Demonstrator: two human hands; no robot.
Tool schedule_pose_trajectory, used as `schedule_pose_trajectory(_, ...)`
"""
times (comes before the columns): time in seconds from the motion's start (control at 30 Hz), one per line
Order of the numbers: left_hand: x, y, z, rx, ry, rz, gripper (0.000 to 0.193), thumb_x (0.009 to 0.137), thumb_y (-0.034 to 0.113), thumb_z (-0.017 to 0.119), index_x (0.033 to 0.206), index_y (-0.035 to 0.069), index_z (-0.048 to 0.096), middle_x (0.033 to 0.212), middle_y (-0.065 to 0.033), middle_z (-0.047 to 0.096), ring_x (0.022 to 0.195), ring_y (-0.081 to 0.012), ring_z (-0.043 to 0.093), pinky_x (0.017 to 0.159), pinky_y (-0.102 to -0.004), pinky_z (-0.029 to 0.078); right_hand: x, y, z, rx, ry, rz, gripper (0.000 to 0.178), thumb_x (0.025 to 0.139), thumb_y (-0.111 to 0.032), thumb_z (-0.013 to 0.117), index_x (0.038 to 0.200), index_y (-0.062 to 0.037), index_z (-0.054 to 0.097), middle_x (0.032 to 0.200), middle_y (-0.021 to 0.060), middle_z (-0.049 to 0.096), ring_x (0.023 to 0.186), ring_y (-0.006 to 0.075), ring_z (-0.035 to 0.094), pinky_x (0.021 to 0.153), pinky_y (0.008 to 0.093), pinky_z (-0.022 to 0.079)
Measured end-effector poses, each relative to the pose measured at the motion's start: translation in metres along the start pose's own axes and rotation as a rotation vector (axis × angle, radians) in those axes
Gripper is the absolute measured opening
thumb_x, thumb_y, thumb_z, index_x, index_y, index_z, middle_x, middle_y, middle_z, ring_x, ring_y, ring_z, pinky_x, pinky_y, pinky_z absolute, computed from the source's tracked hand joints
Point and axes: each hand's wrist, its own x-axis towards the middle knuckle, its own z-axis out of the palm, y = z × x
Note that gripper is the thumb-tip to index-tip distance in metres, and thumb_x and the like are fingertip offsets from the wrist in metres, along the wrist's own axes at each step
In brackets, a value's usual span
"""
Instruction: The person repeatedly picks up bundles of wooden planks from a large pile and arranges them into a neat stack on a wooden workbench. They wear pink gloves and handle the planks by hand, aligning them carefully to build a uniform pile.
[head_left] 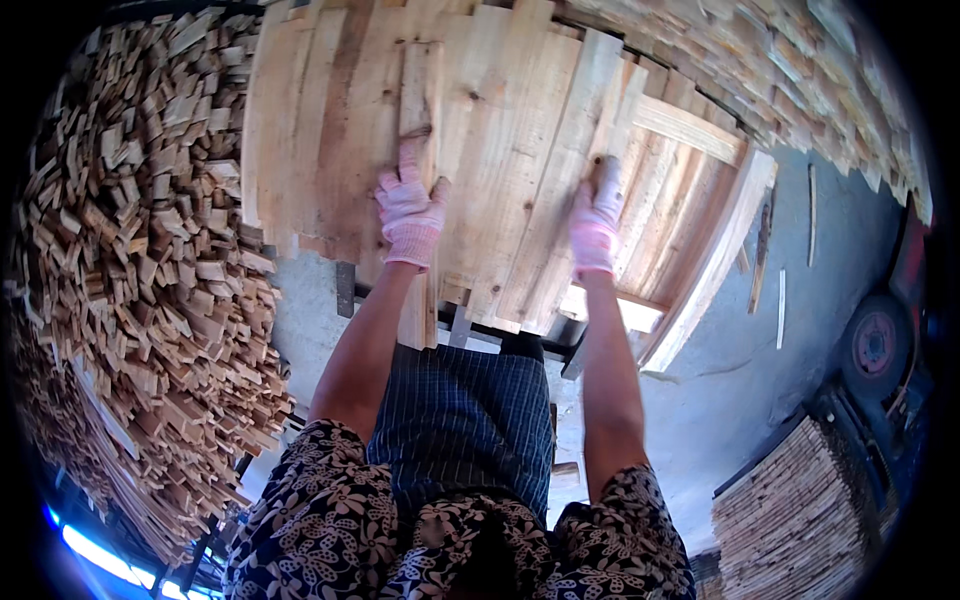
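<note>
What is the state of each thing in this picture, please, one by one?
Left hand: gloved, on a narrow board, one finger stretched forward.
Right hand: gloved, on the boards; grip unclear.
Narrow board: lying lengthwise on top of other boards.
Boards: laid side by side, ends uneven.
Left wood pile: heaped, loose.
Lower-right wood stack: neatly layered.
Floor strip: lying apart from the boards.
</note>
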Motion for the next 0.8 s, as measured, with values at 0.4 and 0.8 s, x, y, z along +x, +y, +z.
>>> schedule_pose_trajectory(0.4,0.017,-0.019,-0.004,-0.671,-0.109,0.071,0.092,0.079,0.019,0.08,0.156,0.02,0.028,0.125,-0.0153,0.058,0.107,-0.0308,0.06,0.094,-0.0432,0.052,0.035,0.102,-0.199,-0.554,0.126,0.164,0.095,0.087,-0.034,0.07,0.162,-0.0158,0.015,0.145,0.0251,0.041,0.136,0.0463,0.041,0.111,0.0524,0.037)
schedule_pose_trajectory(0.8,-0.059,-0.107,-0.072,-2.079,-0.58,-0.583,0.044,0.085,0.031,0.078,0.117,0.006,0.061,0.101,-0.0104,0.068,0.091,-0.0258,0.068,0.081,-0.0447,0.059,-0.027,-0.151,0.022,-0.903,-0.547,-0.451,0.089,0.088,-0.023,0.071,0.16,-0.0362,0.02,0.129,0.0211,0.046,0.114,0.0427,0.054,0.093,0.0538,0.048)
